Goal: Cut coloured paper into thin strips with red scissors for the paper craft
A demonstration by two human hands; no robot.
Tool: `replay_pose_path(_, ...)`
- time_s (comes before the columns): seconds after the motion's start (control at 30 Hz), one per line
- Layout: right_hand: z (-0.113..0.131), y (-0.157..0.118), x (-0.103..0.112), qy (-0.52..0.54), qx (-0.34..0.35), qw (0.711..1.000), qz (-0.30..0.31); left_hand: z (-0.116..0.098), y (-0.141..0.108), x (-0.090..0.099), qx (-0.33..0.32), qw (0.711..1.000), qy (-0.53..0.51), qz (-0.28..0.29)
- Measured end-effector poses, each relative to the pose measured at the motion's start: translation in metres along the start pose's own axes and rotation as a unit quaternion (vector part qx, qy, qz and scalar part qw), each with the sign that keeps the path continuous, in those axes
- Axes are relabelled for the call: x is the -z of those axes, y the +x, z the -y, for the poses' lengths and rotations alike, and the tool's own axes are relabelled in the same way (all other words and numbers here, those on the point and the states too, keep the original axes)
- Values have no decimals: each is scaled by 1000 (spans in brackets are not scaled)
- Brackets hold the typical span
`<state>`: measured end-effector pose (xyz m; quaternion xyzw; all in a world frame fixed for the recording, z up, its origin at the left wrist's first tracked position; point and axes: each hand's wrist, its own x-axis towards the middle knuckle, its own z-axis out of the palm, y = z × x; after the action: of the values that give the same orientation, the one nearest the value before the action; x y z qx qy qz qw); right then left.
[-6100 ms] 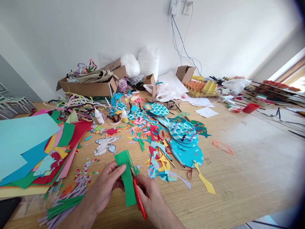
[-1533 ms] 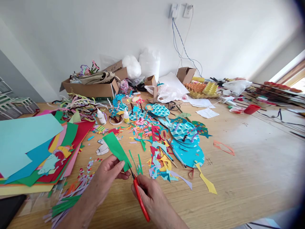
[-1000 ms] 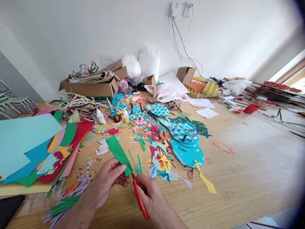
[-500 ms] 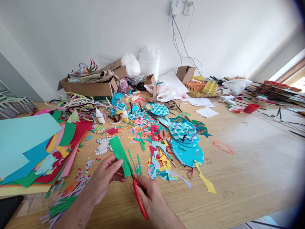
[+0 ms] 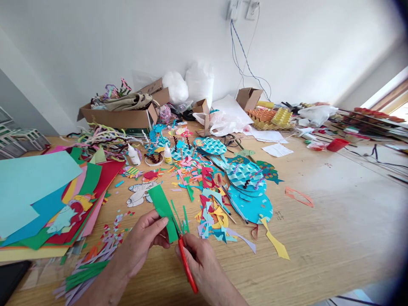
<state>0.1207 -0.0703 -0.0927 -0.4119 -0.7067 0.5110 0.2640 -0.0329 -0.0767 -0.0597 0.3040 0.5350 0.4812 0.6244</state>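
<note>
Between the thumb and fingers of my left hand is a green paper strip, slanting up and to the left. My right hand is closed round the red handles of the scissors. The dark blades lie along the right edge of the green paper, partly hidden by it. Thin green slivers lie just beyond the blades. Paper scraps in many colours spread to the right of them. White paper fish lie past my left hand.
Coloured sheets are stacked at the left, with cut strips in front. Glue bottles, blue woven paper fish and a cardboard box stand or lie farther back. A red cup is at the right.
The green paper and my left fingers have shifted slightly right and down. My right hand has barely moved, still holding the scissors at the paper's edge.
</note>
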Motion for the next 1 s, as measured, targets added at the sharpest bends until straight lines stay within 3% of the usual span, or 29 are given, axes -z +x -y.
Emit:
replay_pose_path(0.8,-2,1,-1,-15,26,1000,-5,6,-4,0,26,999,-22,38)
replay_pose_path(1.0,-3,3,-1,-24,11,1000,5,1,0,4,0,999,-35,9)
